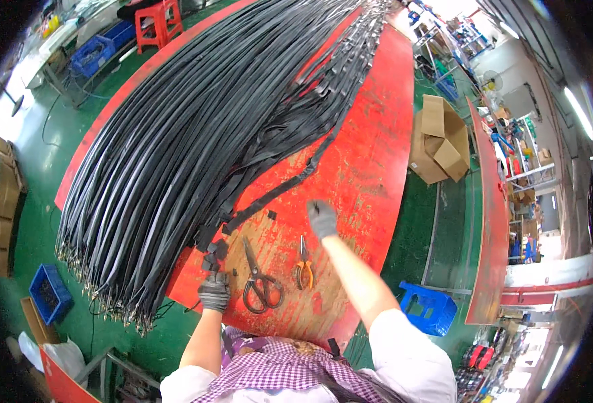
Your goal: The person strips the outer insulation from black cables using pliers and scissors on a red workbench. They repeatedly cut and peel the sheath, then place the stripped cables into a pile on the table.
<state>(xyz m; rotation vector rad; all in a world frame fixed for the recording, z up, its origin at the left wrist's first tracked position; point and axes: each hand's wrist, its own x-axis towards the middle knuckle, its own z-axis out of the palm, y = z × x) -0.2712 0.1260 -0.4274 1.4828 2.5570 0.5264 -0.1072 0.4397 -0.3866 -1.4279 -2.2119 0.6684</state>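
Observation:
A large bundle of long black cables (pixel 149 168) spreads over the red tabletop (pixel 377 134), its metal-tipped ends hanging past the near left edge. At that edge, my left hand (pixel 214 293), in a grey glove, has its fingers curled just below several small black strip pieces (pixel 214 255); what lies inside the fingers is hidden. My right hand (pixel 322 219), gloved too, is closed above the middle of the table, its contents not visible. Black-handled scissors (pixel 259 285) and orange-handled pliers (pixel 304 269) lie between my arms. A flat black strip (pixel 269 196) runs toward the cables.
An open cardboard box (pixel 439 144) stands beyond the table's right edge, with a blue plastic stool (pixel 428 309) nearer me. Left on the green floor sits a blue crate (pixel 50 293). A red stool (pixel 157 25) is at the far left.

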